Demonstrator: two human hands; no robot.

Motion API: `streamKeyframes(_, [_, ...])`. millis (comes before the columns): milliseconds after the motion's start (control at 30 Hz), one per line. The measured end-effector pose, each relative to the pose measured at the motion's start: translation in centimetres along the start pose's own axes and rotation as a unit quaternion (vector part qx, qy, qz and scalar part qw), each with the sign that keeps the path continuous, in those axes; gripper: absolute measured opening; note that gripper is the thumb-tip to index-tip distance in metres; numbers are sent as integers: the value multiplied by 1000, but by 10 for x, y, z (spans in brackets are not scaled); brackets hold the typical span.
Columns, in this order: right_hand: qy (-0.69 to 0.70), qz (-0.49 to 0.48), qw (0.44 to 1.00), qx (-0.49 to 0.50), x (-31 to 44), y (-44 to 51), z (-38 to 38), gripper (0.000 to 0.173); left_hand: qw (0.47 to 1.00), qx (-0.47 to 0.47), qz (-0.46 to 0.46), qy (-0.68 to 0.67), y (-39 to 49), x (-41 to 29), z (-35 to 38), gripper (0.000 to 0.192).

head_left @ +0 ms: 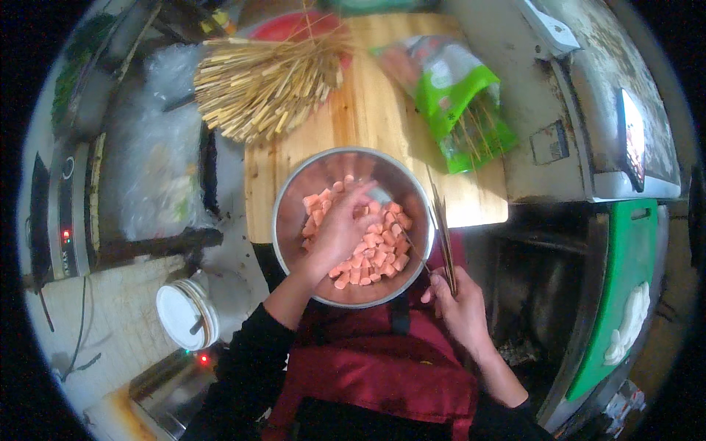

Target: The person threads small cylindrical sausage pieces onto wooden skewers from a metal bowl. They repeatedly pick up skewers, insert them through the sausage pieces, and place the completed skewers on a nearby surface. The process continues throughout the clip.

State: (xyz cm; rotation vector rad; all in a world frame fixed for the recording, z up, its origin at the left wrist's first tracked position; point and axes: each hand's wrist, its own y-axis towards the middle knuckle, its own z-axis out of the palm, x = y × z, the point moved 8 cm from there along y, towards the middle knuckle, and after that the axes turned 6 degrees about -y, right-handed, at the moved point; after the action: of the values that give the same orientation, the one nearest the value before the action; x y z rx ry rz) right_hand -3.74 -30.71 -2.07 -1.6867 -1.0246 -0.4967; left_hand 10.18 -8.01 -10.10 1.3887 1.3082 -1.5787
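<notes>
A stainless steel bowl (353, 150) holds many short pink sausage pieces (380, 256). Inside it, my left hand (345, 223) is over the pieces, fingers curled and slightly blurred. Whether a piece is pinched between thumb and fingertips is not clear. Beyond the bowl's right rim, my right hand (460, 303) grips a thin bundle of bamboo skewers (445, 242), which points away from me. One separate skewer (415, 251) slants from that hand across the rim into the bowl, its tip near the sausage pieces.
A wooden board (364, 105) lies under the bowl's far part. On it are a large heap of skewered sticks (270, 88) by a red basin (298, 25), and a green plastic bag (458, 105). A lidded white bucket (187, 314) stands left; a green cutting board (618, 297) leans right.
</notes>
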Motion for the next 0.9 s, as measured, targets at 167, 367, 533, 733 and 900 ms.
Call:
streamKeyframes(167, [-34, -54, 998, 14, 21, -9, 12, 22, 886, -57, -107, -448, -40, -10, -4, 34])
streamKeyframes(367, [-65, -63, 995, 29, 23, -2, 18, 21, 864, -62, -118, -485, -47, -4, -2, 39])
streamKeyframes(533, [-57, -50, 997, 32, 18, 0, 22, 21, 878, -33, -93, -468, -48, -1, -2, 32])
streamKeyframes(733, [-69, -100, 993, 13, 24, 9, 33, 22, 867, -21, -149, -475, -66, 15, 18, 26])
streamKeyframes(900, [-68, -63, 995, 24, 20, 18, 37, 22, 882, 49, -110, -455, -77, -4, 56, 30])
